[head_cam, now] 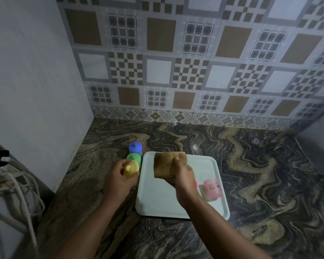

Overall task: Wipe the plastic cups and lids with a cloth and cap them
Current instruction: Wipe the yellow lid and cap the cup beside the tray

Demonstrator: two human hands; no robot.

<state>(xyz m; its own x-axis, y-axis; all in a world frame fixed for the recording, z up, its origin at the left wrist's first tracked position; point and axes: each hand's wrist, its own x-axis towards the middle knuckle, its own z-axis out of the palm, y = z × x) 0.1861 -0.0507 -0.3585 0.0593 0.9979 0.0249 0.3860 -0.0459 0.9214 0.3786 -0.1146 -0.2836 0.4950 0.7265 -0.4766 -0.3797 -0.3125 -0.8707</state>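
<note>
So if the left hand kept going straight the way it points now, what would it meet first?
Likely the green cup. The left hand grips the yellow cup and points away from the person toward the wall; the green cup stands directly beyond, the blue cup behind it. Any gap between yellow and green is unclear.

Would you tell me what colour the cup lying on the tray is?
Pink; the cup shows in the head view.

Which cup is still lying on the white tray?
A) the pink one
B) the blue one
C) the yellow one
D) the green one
A: the pink cup lies on the white tray, while the blue cup and green cup stand capped on the counter and the left hand holds the yellow cup.
</note>
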